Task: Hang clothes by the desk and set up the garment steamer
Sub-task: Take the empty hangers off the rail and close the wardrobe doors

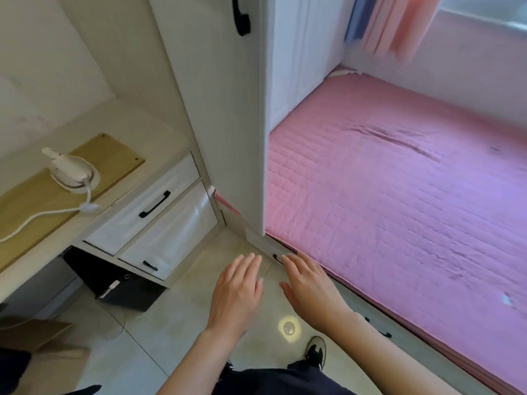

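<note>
One garment steamer (71,173), white, sits on the wooden worktop (34,201) at the left of the view, resting in a round white base. Its white cord (42,216) trails off the near side of the unit and runs across the wood toward the left edge of the frame. Nothing touches it.

Below and right of the worktop: two white drawers (148,212) with black handles, stacked one over the other. A black box (114,280) stands on the floor under the worktop, a small white tag on its face. A strip of pink cloth (226,203) pokes out beside the drawers at the foot of a tall white cabinet (222,115) (black handle high on its door).

Both hands are well away from the steamer, held out over the pale tiled floor (159,332). Left hand (238,292): palm down, fingers straight and close together, grip released, holding nothing. Right hand (309,289): likewise flat and released, fingers straight, just beside the left without touching it, near the edge of the bed.

A pink quilted mattress (399,181) fills the right side. Pink and blue curtains (393,24) hang at the top right. A black shoe (316,352) shows on the floor beneath the right forearm, next to a round spot of light (289,328).
</note>
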`<state>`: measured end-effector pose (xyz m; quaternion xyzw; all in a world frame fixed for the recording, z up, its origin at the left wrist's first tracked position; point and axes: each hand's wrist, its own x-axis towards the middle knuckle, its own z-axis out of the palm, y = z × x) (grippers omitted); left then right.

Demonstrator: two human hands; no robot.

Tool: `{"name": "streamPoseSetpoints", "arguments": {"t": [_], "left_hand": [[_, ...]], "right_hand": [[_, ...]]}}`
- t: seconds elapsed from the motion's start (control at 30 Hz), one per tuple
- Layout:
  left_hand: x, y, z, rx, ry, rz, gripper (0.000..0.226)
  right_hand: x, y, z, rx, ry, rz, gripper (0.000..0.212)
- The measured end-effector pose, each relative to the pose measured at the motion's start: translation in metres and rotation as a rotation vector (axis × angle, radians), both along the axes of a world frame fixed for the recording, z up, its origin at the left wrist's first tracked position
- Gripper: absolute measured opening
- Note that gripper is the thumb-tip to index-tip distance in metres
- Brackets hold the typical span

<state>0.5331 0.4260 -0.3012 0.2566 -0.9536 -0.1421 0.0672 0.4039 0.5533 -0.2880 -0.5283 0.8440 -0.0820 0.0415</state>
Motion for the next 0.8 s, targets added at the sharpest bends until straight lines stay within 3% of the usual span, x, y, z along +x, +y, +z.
{"name": "streamPoseSetpoints", "arguments": {"t": [0.4, 0.8], "left_hand": [[-0.139, 0.093, -0.007, 0.019, 0.012, 0.014, 0.044], [-0.251, 0.037, 0.002, -0.022, 0.025, 0.040, 0.041]], "right_hand": [[-0.136, 0.082, -0.007, -0.078, 0.056, -0.004, 0.046], [-0.242, 0.039, -0.006, -0.064, 0.028, -0.007, 0.052]]}}
